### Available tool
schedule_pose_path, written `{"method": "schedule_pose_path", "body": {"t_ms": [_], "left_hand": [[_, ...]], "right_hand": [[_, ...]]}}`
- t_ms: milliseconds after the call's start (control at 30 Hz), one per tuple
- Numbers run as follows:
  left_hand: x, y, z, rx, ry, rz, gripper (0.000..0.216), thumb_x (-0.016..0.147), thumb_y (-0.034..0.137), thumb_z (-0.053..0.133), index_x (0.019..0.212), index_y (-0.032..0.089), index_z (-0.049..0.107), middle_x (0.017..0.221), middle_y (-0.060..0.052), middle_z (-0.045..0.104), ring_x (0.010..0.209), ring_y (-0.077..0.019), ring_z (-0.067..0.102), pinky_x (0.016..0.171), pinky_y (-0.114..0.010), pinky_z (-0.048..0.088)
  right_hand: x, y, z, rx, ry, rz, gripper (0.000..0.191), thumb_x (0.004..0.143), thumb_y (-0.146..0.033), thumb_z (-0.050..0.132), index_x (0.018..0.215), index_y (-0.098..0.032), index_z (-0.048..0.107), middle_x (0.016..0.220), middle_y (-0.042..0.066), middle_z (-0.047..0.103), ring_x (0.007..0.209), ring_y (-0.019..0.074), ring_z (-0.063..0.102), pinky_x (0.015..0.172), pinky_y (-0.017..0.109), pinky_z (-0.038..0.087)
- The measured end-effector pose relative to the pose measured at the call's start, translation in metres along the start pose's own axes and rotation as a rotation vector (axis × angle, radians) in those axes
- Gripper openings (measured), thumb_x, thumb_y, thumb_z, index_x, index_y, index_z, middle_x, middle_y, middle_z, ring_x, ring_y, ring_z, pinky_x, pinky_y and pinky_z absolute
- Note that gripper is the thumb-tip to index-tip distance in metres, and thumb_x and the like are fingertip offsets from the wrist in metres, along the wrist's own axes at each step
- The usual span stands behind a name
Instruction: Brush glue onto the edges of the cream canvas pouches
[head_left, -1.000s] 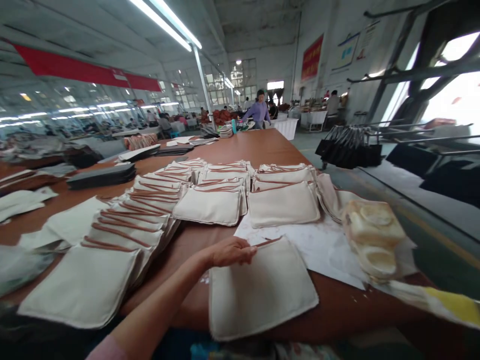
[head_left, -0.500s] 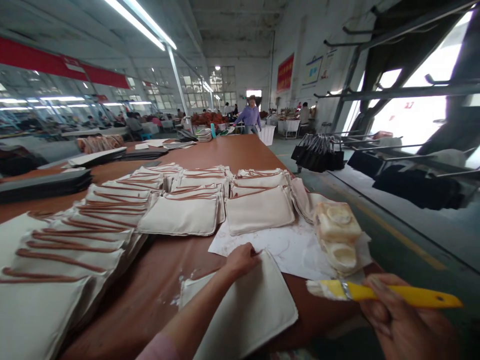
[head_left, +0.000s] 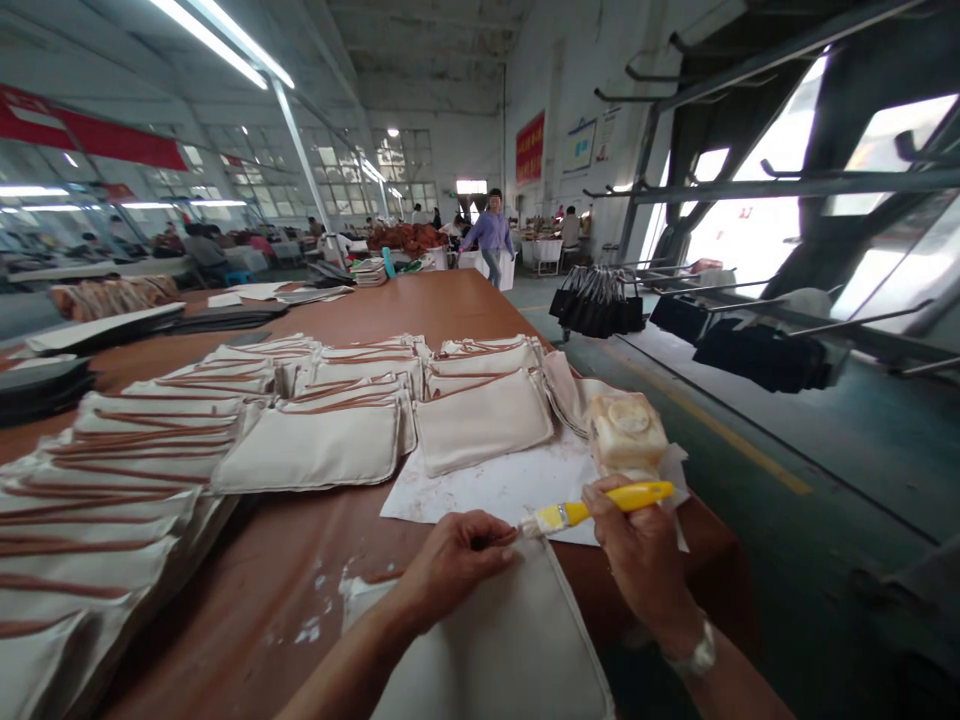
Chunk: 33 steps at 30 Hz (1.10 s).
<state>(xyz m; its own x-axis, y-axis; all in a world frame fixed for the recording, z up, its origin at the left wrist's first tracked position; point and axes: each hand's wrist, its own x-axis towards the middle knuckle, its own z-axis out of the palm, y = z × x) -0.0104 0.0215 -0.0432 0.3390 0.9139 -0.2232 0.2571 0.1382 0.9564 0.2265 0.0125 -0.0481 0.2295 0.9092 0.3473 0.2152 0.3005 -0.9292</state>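
My left hand (head_left: 454,568) pinches the top edge of a cream bag piece (head_left: 517,640) close to its far corner. That piece lies flat on the brown-covered table, and part of it is hidden under my forearm. In my right hand (head_left: 637,550) is a yellow-handled paintbrush (head_left: 576,512), gripped around the handle. Its whitish bristles point left and reach the corner by my left fingertips; whether they touch the edge I cannot tell. Beyond the brush, a block-like container crusted with pale yellow glue-like stuff (head_left: 628,432) sits on a white paper sheet (head_left: 465,492).
Stacks of cream bag pieces (head_left: 311,445) with brown strips run along the left and middle of the brown table (head_left: 450,300). Black sheets (head_left: 225,318) lie farther left. To the right, black bags (head_left: 596,302) hang by a metal rack. A person in purple (head_left: 491,235) stands beyond the table.
My right hand has brought the paintbrush leftward and away from me to the bag piece's corner. My left hand still pinches the edge. The view has turned somewhat right.
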Motion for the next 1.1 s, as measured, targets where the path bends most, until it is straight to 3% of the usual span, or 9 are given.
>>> {"method": "schedule_pose_path", "body": {"t_ms": [167, 367, 500, 667, 767, 867, 967, 1100], "left_hand": [[-0.007, 0.006, 0.004, -0.013, -0.052, 0.005, 0.033, 0.076, 0.041, 0.076, 0.095, 0.014, 0.078, 0.091, -0.005, 0.074, 0.083, -0.02, 0.062, 0.074, -0.027, 0.043], [-0.009, 0.003, 0.007, 0.0, -0.037, 0.054, 0.029, 0.078, 0.039, 0.077, 0.092, 0.014, 0.077, 0.088, -0.004, 0.073, 0.082, -0.0188, 0.062, 0.073, -0.026, 0.042], [-0.011, 0.003, 0.008, -0.048, -0.051, 0.04, 0.035, 0.076, 0.043, 0.079, 0.095, 0.014, 0.077, 0.09, -0.006, 0.074, 0.083, -0.0205, 0.064, 0.073, -0.027, 0.044], [-0.017, 0.006, 0.014, 0.055, 0.017, 0.113, 0.03, 0.083, 0.042, 0.072, 0.092, 0.014, 0.075, 0.089, -0.006, 0.073, 0.083, -0.0199, 0.064, 0.073, -0.026, 0.045], [-0.023, 0.004, 0.021, 0.287, 0.161, 0.295, 0.014, 0.087, 0.031, 0.07, 0.083, 0.017, 0.072, 0.08, -0.003, 0.067, 0.074, -0.0154, 0.06, 0.067, -0.023, 0.043], [-0.031, 0.005, 0.026, 0.561, 0.226, 0.63, 0.01, 0.093, 0.024, 0.064, 0.086, 0.019, 0.069, 0.077, 0.0, 0.063, 0.067, -0.0124, 0.057, 0.06, -0.022, 0.039], [-0.041, 0.014, 0.029, 0.843, 0.291, 0.957, 0.013, 0.099, 0.021, 0.058, 0.088, 0.018, 0.064, 0.072, 0.0, 0.06, 0.061, -0.0127, 0.053, 0.057, -0.025, 0.035], [-0.051, 0.026, 0.023, 1.109, 0.273, 1.147, 0.017, 0.101, 0.017, 0.048, 0.09, 0.016, 0.06, 0.067, -0.001, 0.054, 0.057, -0.0154, 0.045, 0.055, -0.03, 0.03]], "right_hand": [[0.002, -0.017, -0.01, -0.204, 0.133, -0.173, 0.038, 0.095, -0.051, 0.059, 0.08, -0.018, 0.065, 0.059, 0.0, 0.054, 0.051, 0.0148, 0.049, 0.053, 0.027, 0.042], [-0.006, -0.026, -0.01, -0.203, 0.005, -0.282, 0.029, 0.099, -0.04, 0.057, 0.079, -0.02, 0.065, 0.068, 0.0, 0.062, 0.06, 0.0152, 0.059, 0.06, 0.024, 0.048], [-0.007, -0.029, -0.011, -0.222, 0.132, -0.275, 0.03, 0.097, -0.043, 0.059, 0.08, -0.019, 0.066, 0.061, 0.0, 0.058, 0.053, 0.0154, 0.055, 0.055, 0.026, 0.046], [-0.008, -0.029, -0.014, -0.149, -0.033, -0.206, 0.031, 0.099, -0.043, 0.057, 0.08, -0.02, 0.064, 0.064, 0.001, 0.06, 0.057, 0.0163, 0.058, 0.056, 0.026, 0.048], [-0.004, -0.025, -0.025, -0.185, 0.065, -0.169, 0.03, 0.095, -0.046, 0.062, 0.084, -0.019, 0.067, 0.064, 0.002, 0.06, 0.058, 0.0174, 0.057, 0.057, 0.027, 0.047], [0.002, -0.027, -0.039, -0.093, 0.13, -0.074, 0.032, 0.093, -0.049, 0.065, 0.088, -0.018, 0.067, 0.058, -0.001, 0.051, 0.051, 0.0148, 0.048, 0.049, 0.026, 0.041], [0.003, -0.033, -0.042, 0.09, 0.082, 0.035, 0.031, 0.093, -0.049, 0.066, 0.089, -0.018, 0.063, 0.056, -0.004, 0.045, 0.049, 0.0125, 0.043, 0.047, 0.024, 0.037], [-0.001, -0.041, -0.035, 0.266, -0.054, 0.147, 0.03, 0.094, -0.048, 0.066, 0.086, -0.02, 0.058, 0.055, -0.006, 0.042, 0.049, 0.0107, 0.038, 0.047, 0.023, 0.032]]}}
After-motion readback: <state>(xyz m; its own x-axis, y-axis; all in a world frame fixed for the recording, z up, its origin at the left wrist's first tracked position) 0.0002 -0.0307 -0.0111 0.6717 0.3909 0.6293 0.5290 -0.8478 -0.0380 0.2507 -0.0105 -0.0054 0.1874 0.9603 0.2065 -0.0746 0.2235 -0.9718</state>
